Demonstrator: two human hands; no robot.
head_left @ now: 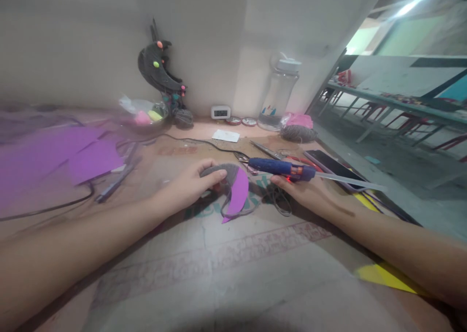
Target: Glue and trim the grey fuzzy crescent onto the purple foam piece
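Between thumb and fingers, my left hand (206,179) pinches a purple crescent-shaped piece (239,191), its upper left part wrapped in grey yarn (228,171). A loose strand of that yarn loops around below the crescent. My right hand (292,186) grips a blue glue gun (279,167), its nozzle pointing left, just above the crescent's right edge. A long clear glue stick (350,180) sticks out of the gun's back end, and a small red light glows on it. Some dark yarn coils (280,203) lie beneath my right hand.
Purple sheets (95,157) lie at left near a grey pen-like stick (118,176). Scissors (266,149), a phone (333,166) and yellow paper (386,276) are at right. Behind stand a bottle (279,94), a digital clock (221,112), a yarn ball (299,133) and a decorated dark crescent (156,67).
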